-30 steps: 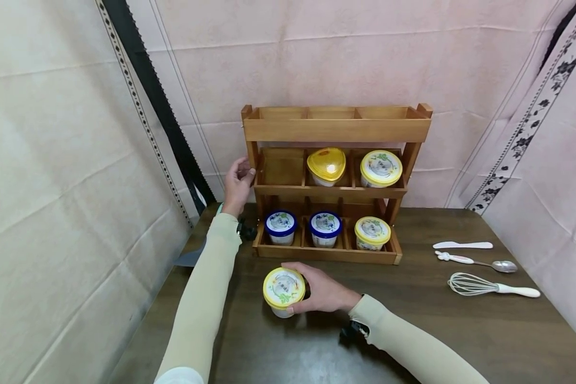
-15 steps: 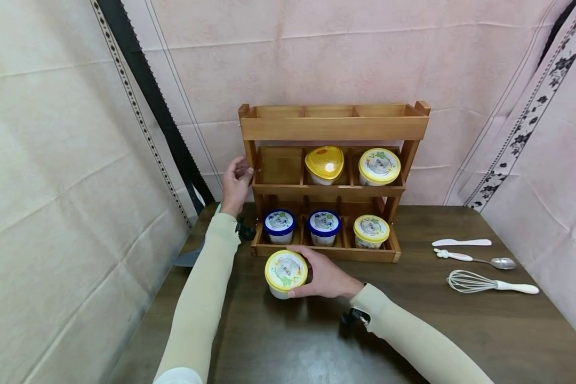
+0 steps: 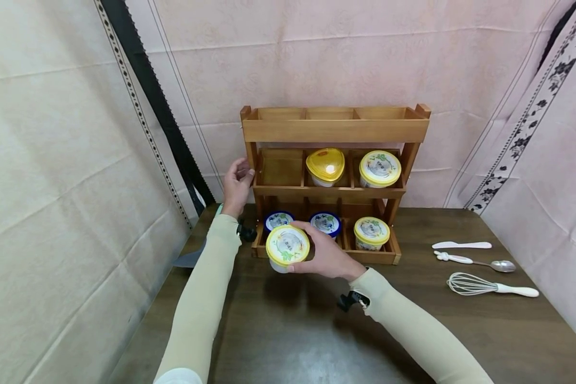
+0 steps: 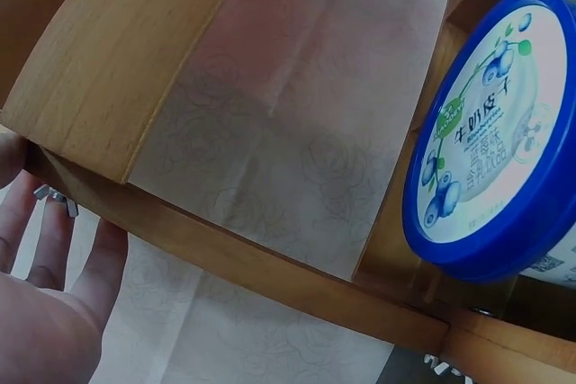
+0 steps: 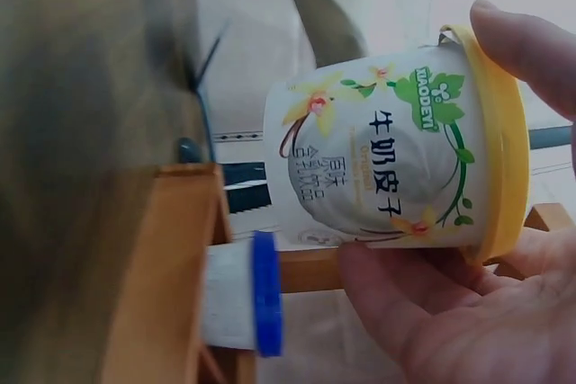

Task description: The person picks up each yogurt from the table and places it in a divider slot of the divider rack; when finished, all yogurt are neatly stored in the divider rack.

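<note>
My right hand [image 3: 324, 256] grips a white tub with a yellow lid [image 3: 288, 246], thumb and fingers around its sides. It is held above the table, in front of the bottom tier of a wooden rack [image 3: 336, 130]. In the right wrist view the tub [image 5: 378, 150] shows a flower print, with fingers under it and the thumb at the lid. My left hand [image 3: 237, 186] holds the rack's left upright; in the left wrist view the thumb and fingers lie either side of the wood. Two blue-lidded tubs [image 3: 325, 223] sit in the bottom tier, the left one partly hidden.
A yellow-lidded tub [image 3: 372, 232] stands bottom right. The middle tier bears a yellow heart-like lidded tub [image 3: 325, 165] and another yellow-lidded tub [image 3: 380, 168]. A white knife [image 3: 462, 245], a spoon [image 3: 475, 261] and a whisk [image 3: 492, 285] lie at right. Cloth hangs behind.
My right hand has lifted the yellow-lidded tub off the table and carried it forward to the rack's bottom tier. The left hand stays at the rack's upright.
</note>
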A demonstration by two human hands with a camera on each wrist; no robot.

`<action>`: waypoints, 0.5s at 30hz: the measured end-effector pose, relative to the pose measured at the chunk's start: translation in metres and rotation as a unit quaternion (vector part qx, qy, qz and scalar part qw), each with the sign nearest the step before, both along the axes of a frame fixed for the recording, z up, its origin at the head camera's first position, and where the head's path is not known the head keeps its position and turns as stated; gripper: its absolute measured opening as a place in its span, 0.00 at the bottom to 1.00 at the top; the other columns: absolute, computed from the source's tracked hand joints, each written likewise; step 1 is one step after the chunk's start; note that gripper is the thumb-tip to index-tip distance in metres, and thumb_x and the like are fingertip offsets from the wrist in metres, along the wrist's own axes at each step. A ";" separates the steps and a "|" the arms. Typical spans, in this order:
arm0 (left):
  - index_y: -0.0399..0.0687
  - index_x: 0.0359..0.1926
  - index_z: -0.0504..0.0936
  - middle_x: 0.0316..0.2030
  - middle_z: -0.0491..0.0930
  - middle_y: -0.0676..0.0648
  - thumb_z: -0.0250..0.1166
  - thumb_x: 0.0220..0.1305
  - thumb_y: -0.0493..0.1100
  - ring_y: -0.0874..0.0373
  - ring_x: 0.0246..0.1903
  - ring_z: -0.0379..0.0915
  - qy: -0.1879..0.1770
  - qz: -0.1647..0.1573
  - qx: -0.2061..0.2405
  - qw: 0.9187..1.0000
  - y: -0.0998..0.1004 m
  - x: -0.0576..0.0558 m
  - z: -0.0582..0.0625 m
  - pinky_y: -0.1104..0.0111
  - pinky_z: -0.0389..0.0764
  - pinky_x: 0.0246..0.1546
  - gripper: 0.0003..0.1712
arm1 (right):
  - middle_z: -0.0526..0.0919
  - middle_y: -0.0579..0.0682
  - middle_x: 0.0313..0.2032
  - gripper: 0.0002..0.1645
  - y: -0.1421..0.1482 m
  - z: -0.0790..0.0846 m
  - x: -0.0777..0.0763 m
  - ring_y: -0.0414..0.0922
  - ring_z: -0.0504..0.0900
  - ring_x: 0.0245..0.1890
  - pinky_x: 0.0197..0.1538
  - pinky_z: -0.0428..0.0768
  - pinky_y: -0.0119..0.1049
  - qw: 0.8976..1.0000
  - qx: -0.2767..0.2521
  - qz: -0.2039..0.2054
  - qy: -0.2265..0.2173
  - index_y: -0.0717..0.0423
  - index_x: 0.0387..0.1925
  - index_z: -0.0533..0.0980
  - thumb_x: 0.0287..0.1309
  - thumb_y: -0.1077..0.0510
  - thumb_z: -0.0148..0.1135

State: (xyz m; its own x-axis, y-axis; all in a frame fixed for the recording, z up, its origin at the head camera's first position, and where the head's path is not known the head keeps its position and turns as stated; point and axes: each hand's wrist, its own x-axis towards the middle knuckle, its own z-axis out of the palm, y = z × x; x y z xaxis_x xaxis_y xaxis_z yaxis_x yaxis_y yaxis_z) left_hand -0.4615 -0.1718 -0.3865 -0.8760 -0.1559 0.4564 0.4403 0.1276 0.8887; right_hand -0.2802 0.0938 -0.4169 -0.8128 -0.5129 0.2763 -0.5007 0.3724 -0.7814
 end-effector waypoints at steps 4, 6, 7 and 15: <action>0.66 0.61 0.75 0.58 0.76 0.51 0.63 0.69 0.46 0.56 0.58 0.71 0.003 -0.001 0.001 1.000 0.000 -0.001 0.000 0.61 0.75 0.61 0.21 | 0.70 0.40 0.64 0.60 -0.001 0.015 -0.009 0.43 0.72 0.62 0.65 0.72 0.52 0.999 -0.008 -0.008 0.034 0.35 0.73 0.57 0.41 0.36 0.79; 0.66 0.61 0.75 0.58 0.76 0.51 0.63 0.69 0.46 0.56 0.58 0.71 0.003 0.000 0.003 1.000 0.001 -0.001 0.000 0.61 0.75 0.62 0.21 | 0.70 0.39 0.64 0.60 -0.002 0.023 -0.012 0.42 0.73 0.61 0.64 0.73 0.51 0.999 -0.019 -0.013 0.036 0.33 0.73 0.56 0.41 0.36 0.79; 0.66 0.61 0.75 0.58 0.76 0.51 0.64 0.69 0.46 0.56 0.58 0.71 0.003 0.001 0.003 1.000 0.001 -0.002 0.000 0.61 0.75 0.62 0.21 | 0.70 0.39 0.64 0.61 -0.003 0.027 -0.014 0.41 0.73 0.60 0.63 0.74 0.51 0.999 -0.024 -0.016 0.036 0.33 0.73 0.56 0.41 0.36 0.79; 0.65 0.61 0.75 0.58 0.76 0.51 0.64 0.69 0.46 0.57 0.59 0.72 0.001 0.003 0.004 1.000 0.002 -0.002 0.000 0.61 0.75 0.62 0.21 | 0.68 0.39 0.65 0.65 -0.014 0.051 -0.023 0.39 0.73 0.59 0.62 0.76 0.47 0.996 -0.034 -0.048 0.067 0.39 0.75 0.55 0.39 0.33 0.79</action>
